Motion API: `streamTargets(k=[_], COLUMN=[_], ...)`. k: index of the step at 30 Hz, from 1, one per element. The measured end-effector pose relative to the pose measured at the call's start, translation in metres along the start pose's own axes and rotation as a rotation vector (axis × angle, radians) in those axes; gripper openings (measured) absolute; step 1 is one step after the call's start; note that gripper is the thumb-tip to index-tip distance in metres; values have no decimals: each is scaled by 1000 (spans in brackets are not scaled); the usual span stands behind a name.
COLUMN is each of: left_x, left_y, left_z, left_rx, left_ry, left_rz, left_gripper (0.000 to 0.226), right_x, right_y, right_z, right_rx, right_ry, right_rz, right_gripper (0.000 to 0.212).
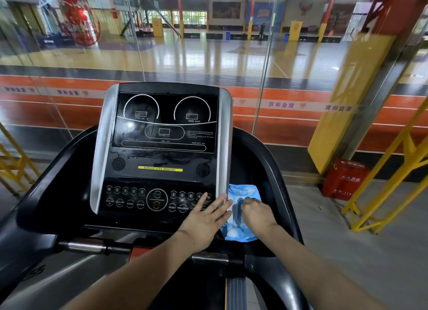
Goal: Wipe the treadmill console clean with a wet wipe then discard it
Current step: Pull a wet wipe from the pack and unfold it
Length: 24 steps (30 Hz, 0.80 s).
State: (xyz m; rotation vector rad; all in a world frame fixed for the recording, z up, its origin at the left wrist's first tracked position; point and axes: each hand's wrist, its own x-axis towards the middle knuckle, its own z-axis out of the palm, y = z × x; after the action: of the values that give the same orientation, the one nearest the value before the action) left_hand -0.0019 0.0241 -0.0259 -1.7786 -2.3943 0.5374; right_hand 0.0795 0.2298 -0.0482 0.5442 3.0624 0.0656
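Note:
The treadmill console [162, 147] stands in front of me, a black panel with silver side strips, dials above and round buttons below. A blue wet-wipe pack [245, 194] lies in the tray to the console's right. My left hand [206, 219] lies flat with fingers spread, over the console's lower right corner and the pack's left edge. My right hand [257, 212] rests on the pack with its fingers curled at the white lid in the middle. Whether a wipe is pinched between those fingers is hidden.
Black handrails [275, 171] curve around both sides of the console, and a silver grip bar [88, 246] runs below it. A glass wall stands just behind the treadmill. A red box [342, 180] and yellow metal railing [382, 194] are on the floor to the right.

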Motion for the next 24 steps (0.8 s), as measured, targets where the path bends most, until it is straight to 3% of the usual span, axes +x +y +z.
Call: streamTargets(k=[10, 21, 24], left_x=[0, 1, 1], left_y=[1, 1, 1], left_z=[-2, 1, 1], left_rx=[2, 17, 18], left_ry=[-21, -28, -29], left_rz=[-1, -5, -6], left_gripper=[82, 84, 84], right_x=[11, 10, 5], right_y=[5, 13, 20], right_z=[11, 11, 9], right_rx=[-32, 152, 190], right_ry=[-4, -47, -76], right_rz=[-111, -144, -215], right_gripper=[53, 48, 29])
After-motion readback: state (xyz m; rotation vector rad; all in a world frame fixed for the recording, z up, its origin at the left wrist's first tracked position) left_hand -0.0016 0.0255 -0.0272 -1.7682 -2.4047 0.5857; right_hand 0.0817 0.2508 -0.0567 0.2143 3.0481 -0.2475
